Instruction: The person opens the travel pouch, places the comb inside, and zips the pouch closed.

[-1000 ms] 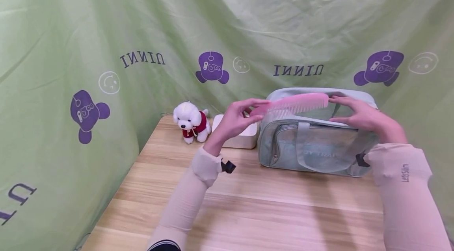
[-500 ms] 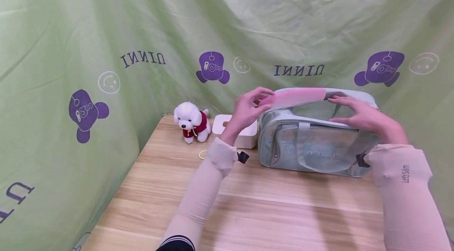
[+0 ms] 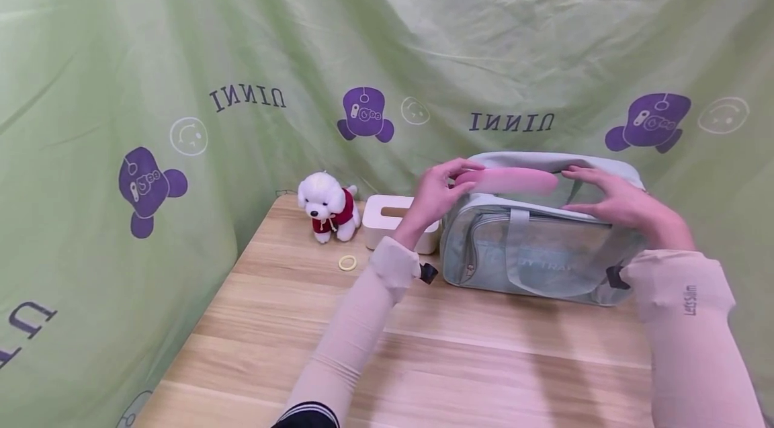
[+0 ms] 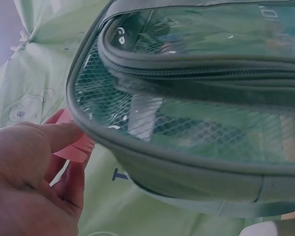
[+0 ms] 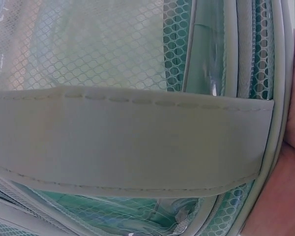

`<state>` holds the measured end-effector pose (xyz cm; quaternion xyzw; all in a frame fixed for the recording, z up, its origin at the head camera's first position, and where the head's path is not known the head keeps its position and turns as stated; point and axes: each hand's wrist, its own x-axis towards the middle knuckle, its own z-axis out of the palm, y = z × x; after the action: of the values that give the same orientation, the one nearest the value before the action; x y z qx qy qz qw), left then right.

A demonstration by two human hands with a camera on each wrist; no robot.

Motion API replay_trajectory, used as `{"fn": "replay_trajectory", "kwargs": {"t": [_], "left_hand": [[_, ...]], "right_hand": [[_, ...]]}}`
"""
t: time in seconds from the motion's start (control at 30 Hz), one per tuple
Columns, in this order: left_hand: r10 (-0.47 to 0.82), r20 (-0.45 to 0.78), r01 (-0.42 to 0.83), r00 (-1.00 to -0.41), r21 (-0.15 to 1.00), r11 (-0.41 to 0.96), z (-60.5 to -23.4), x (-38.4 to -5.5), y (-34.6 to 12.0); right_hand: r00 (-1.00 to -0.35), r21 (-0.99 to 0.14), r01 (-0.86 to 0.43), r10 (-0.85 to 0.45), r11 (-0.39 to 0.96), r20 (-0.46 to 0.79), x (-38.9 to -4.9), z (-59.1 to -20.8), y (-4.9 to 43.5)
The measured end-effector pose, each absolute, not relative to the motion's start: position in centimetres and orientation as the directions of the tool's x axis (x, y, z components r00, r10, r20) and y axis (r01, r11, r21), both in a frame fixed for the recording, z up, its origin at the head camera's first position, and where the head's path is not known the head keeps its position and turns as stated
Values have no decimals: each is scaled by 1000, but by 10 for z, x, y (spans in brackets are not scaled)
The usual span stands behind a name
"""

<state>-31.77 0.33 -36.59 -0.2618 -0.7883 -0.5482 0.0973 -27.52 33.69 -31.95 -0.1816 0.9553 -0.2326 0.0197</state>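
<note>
A pale green see-through toiletry bag (image 3: 532,250) stands on the wooden table (image 3: 435,361), its top open. My left hand (image 3: 437,194) pinches the end of a pink comb (image 3: 504,181) that lies low in the bag's top opening. In the left wrist view the comb (image 4: 74,146) shows only as a pink end behind the bag's (image 4: 196,123) corner, by my fingers (image 4: 64,135). My right hand (image 3: 611,199) holds the bag's front rim at the right. The right wrist view is filled by the bag's strap (image 5: 128,142) and mesh.
A white plush dog in a red coat (image 3: 326,205) and a white box (image 3: 399,221) sit left of the bag. A small yellow ring (image 3: 347,263) lies on the table in front of them. Green printed cloth (image 3: 181,78) hangs behind and at both sides.
My left hand has moved right and lowered the pink comb from above the bag into its top opening. My right hand has stayed on the rim.
</note>
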Motion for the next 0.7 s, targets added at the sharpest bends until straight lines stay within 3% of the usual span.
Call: {"fn": "replay_trajectory", "kwargs": {"t": [0.4, 0.7], "left_hand": [[277, 471, 525, -837, 833, 172, -378, -320, 20], [235, 407, 434, -883, 898, 74, -383, -322, 25]], "right_hand": [[-931, -432, -348, -360, 832, 57, -277, -322, 340], [-932, -443, -345, -356, 827, 60, -275, -321, 339]]}}
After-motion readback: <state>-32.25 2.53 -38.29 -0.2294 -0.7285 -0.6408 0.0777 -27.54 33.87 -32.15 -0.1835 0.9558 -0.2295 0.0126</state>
